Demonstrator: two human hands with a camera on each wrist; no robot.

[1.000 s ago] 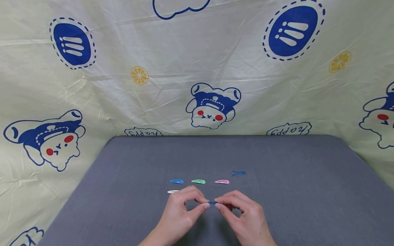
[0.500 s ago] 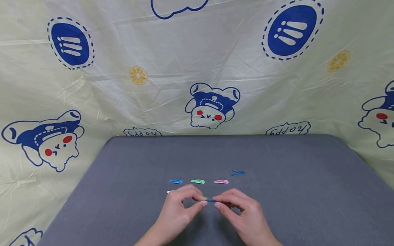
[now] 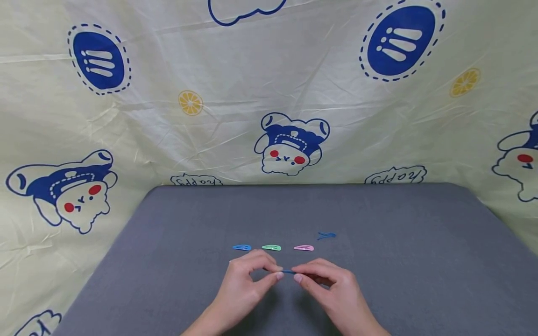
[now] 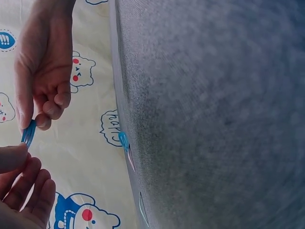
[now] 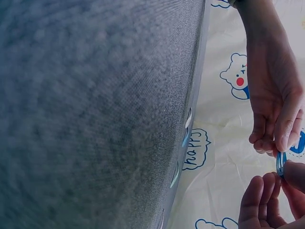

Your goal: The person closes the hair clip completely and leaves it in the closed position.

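Observation:
Between my two hands, a blue snap hair clip [image 3: 288, 271] is held just above the table. My left hand [image 3: 245, 284] pinches one end between thumb and fingers, and my right hand [image 3: 336, 285] pinches the other. Both wrist views show the held blue clip [image 4: 28, 134] with its slotted middle spanning the fingertips. Beyond the hands lie a blue clip [image 3: 242, 247], a green clip [image 3: 271, 248] and a pink clip [image 3: 303, 248] in a row. Further right and back is a darker blue clip [image 3: 326, 235] with its prongs spread. My left hand hides nearly all of a white clip.
The grey cloth-covered table [image 3: 391, 233] stretches out on both sides of the hands. Behind it hangs a pale curtain [image 3: 235, 140] printed with bears, orange slices and blue shapes, meeting the table's back edge.
Both hands have risen slightly, still pinching the blue hair clip. The left hand now covers more of the white clip. The clips on the table stay put.

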